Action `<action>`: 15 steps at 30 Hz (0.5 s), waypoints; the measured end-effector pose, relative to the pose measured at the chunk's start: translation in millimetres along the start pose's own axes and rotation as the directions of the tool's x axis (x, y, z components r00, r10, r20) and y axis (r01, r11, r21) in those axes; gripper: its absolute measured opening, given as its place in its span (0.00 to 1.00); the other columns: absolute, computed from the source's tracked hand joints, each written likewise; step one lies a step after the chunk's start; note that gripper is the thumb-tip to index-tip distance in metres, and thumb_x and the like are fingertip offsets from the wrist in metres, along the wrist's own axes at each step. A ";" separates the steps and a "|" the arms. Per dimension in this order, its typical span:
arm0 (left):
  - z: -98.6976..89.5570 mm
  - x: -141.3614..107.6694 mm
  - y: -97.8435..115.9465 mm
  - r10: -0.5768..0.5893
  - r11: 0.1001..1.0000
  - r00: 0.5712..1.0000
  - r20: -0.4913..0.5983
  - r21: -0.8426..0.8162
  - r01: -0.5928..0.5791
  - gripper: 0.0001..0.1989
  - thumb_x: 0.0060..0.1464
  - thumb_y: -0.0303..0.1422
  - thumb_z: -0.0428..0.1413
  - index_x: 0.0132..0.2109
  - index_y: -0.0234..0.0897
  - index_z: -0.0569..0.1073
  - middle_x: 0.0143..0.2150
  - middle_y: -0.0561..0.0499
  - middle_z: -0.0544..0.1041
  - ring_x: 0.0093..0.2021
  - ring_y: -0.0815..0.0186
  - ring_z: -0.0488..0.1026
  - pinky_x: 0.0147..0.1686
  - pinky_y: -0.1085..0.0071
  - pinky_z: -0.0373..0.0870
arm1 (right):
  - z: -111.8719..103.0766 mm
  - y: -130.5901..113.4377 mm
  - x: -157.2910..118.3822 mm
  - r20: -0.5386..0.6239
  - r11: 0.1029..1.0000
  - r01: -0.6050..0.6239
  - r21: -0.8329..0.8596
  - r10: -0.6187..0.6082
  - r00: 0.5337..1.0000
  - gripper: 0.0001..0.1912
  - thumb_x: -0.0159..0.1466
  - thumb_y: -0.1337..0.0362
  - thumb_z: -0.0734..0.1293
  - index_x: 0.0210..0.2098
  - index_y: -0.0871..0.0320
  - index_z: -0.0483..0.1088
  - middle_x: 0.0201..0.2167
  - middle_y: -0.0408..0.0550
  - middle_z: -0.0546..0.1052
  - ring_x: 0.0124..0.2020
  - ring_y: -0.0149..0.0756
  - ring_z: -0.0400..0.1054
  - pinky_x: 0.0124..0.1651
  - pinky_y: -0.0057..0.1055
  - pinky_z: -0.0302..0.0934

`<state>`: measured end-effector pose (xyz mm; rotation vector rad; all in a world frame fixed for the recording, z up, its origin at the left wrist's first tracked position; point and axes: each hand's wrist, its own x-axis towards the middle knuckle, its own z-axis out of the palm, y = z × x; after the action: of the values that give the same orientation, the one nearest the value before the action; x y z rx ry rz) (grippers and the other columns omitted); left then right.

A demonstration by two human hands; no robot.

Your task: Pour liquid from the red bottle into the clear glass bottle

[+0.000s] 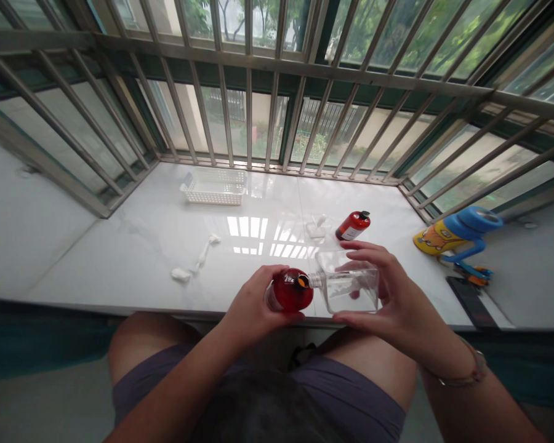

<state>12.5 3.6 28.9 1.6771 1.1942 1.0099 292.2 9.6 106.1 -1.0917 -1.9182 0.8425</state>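
My left hand [258, 301] is closed around a red bottle [292, 295] whose uncapped mouth faces up and toward the right. In my right hand [392, 301] is a clear square bottle [353, 289], tipped on its side with its threaded neck at the red bottle's mouth. Whether the two rims touch I cannot tell. Some liquid seems to lie in the clear bottle, though the see-through walls make the amount hard to judge. Just beyond my right fingers, a second red bottle [353, 226] with a black top and white label lies tilted on the white counter.
A white perforated basket [215, 192] stands at the back left of the counter [133, 258]. Crumpled white tissue [198, 261] lies left of my hands, and a clear plastic piece [317, 226] behind them. At right are a blue-and-yellow flask [457, 231] and a black phone [473, 301]. Metal window bars [277, 117] close off the back.
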 end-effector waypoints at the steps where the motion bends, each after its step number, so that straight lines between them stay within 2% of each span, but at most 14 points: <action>1: 0.2 0.2 -0.7 -0.001 1.000 1.000 0.001 0.000 0.001 0.41 0.43 0.37 0.80 0.62 0.47 0.73 0.61 0.46 0.79 0.61 0.49 0.78 0.61 0.55 0.75 | -1.1 -1.0 0.9 0.011 0.999 0.009 -0.030 -0.009 1.000 0.44 0.55 0.59 0.86 0.66 0.42 0.68 0.73 0.52 0.64 0.72 0.56 0.63 0.54 0.40 0.80; 5: 1.9 0.6 -3.6 0.006 1.000 1.000 0.007 -0.015 -0.006 0.42 0.43 0.37 0.80 0.63 0.47 0.73 0.61 0.46 0.79 0.61 0.50 0.77 0.61 0.56 0.75 | -3.6 -5.0 3.5 0.042 0.995 0.022 -0.096 -0.018 0.999 0.42 0.56 0.56 0.85 0.66 0.42 0.67 0.73 0.54 0.64 0.70 0.57 0.65 0.49 0.39 0.80; 9: 3.7 0.0 -4.6 0.010 0.999 1.000 0.019 -0.043 -0.009 0.41 0.43 0.36 0.80 0.62 0.47 0.73 0.61 0.46 0.79 0.61 0.51 0.77 0.61 0.56 0.75 | -4.2 -7.6 5.0 0.050 0.993 0.024 -0.114 -0.018 0.999 0.42 0.57 0.55 0.85 0.66 0.42 0.67 0.73 0.54 0.64 0.63 0.54 0.71 0.43 0.37 0.80; 15: 4.3 0.5 -2.4 0.003 0.998 1.000 0.013 -0.057 -0.002 0.40 0.42 0.35 0.80 0.61 0.46 0.74 0.60 0.46 0.79 0.60 0.50 0.77 0.60 0.56 0.75 | -5.6 -8.4 8.3 0.062 0.988 0.049 -0.150 -0.040 0.997 0.43 0.57 0.55 0.85 0.67 0.40 0.67 0.72 0.52 0.65 0.67 0.56 0.68 0.44 0.37 0.80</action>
<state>15.9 3.8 25.2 1.6385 1.1445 1.0245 290.8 14.5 118.2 -1.1198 -2.0758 0.7212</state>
